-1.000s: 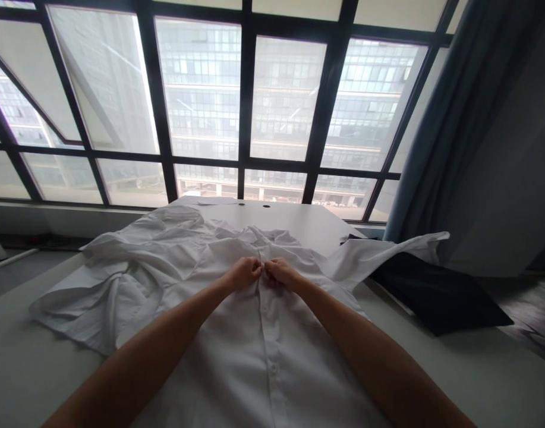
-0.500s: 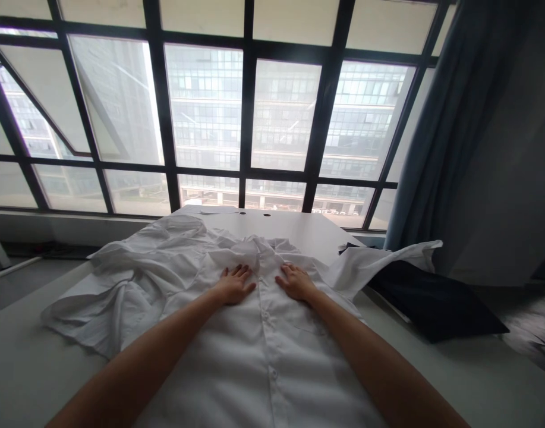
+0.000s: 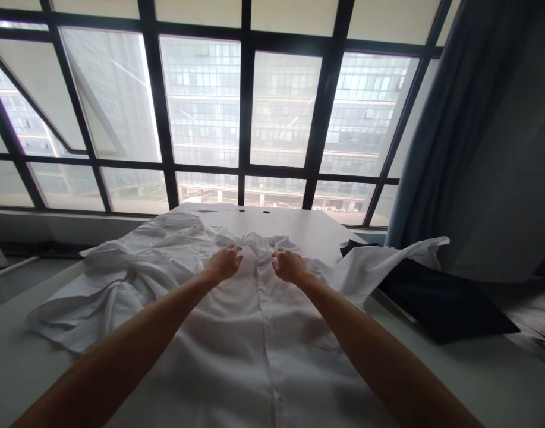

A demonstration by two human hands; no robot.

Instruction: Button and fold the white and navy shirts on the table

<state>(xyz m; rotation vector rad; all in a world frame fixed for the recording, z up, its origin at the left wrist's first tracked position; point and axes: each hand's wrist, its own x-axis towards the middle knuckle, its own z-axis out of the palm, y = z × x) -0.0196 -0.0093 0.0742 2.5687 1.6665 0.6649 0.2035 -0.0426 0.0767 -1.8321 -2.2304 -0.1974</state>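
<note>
A white button-up shirt (image 3: 236, 333) lies front side up, its button line running down the middle towards me. My left hand (image 3: 225, 262) is closed at the upper front, left of the buttons, with curled fingers pinching the cloth near the collar (image 3: 276, 242). Opposite it, my right hand (image 3: 290, 266) grips the cloth just right of the button line. The fabric between both hands looks slightly lifted. Part of each grip is hidden behind the fingers.
More rumpled white cloth (image 3: 116, 288) spreads to the left. One sleeve (image 3: 379, 264) reaches right, over a dark folded item (image 3: 446, 303). The white table (image 3: 294, 223) extends towards the windows (image 3: 201, 107). A grey-blue curtain (image 3: 432, 148) hangs at right.
Both hands were flat with spread fingers on the shirt front. They have moved up towards the collar, and the fingers have curled onto the cloth.
</note>
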